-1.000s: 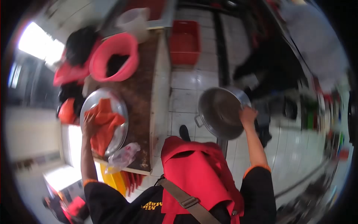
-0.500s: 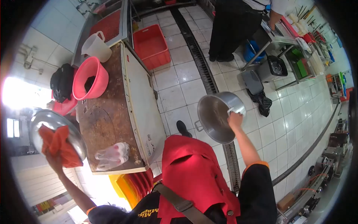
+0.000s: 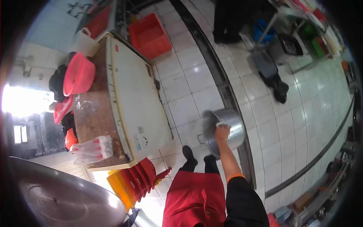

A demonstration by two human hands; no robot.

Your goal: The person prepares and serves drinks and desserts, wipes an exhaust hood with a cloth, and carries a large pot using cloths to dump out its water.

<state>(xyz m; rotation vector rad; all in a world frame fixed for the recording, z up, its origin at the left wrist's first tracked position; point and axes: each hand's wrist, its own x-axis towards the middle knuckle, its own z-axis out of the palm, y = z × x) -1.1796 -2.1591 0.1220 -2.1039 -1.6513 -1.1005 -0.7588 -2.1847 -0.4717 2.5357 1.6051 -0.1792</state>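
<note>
My right hand (image 3: 223, 132) is closed on the near handle of a large metal cooking pot (image 3: 233, 126). The pot hangs tilted above the tiled floor, its mouth turned toward the left and a second loop handle (image 3: 201, 139) on its far side. At the lower left a big round metal lid (image 3: 68, 193) fills the corner, close to the camera. My left hand is out of view, so its grip on the lid cannot be seen.
A worn brown-topped white chest (image 3: 140, 102) stands left, bearing a pink basin (image 3: 80, 75), a jug (image 3: 87, 43) and a plastic bag (image 3: 96, 148). Stacked red and yellow stools (image 3: 132, 179) sit below. A red crate (image 3: 149, 36), a bin (image 3: 283, 49) and a person's dark trousers (image 3: 228, 20) are farther off.
The lid has swung down and closer at the lower left, and my left hand with its orange cloth has left view. The pot has moved slightly lower. My view has shifted.
</note>
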